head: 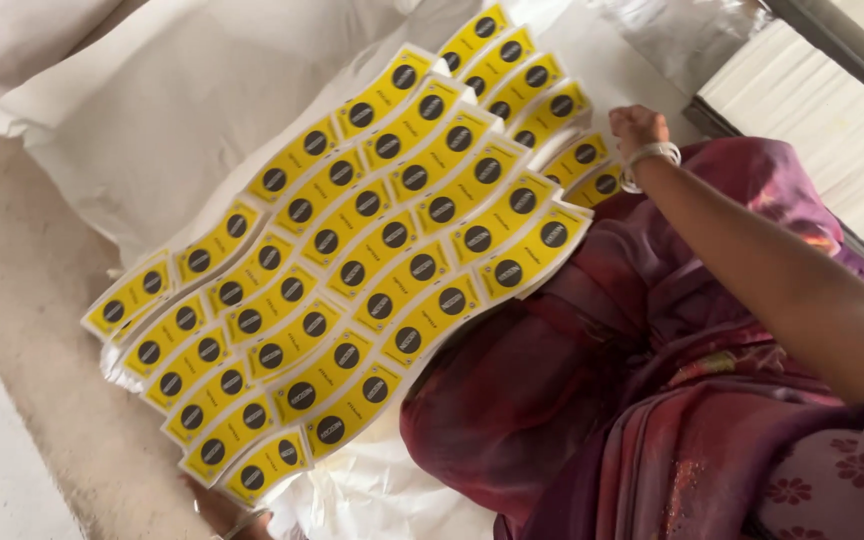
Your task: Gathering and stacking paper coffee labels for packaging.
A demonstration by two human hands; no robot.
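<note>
a big sheet of labels (352,270), yellow wavy strips each with black round dots, lies across the lap on white paper (182,110). the right hand (638,130) is clenched at its far edge; the left hand (220,512) grips the near corner, fingers mostly hidden.

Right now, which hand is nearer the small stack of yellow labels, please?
Right: the right hand sits beside the small stack; the left hand is under the big sheet's opposite corner.
</note>
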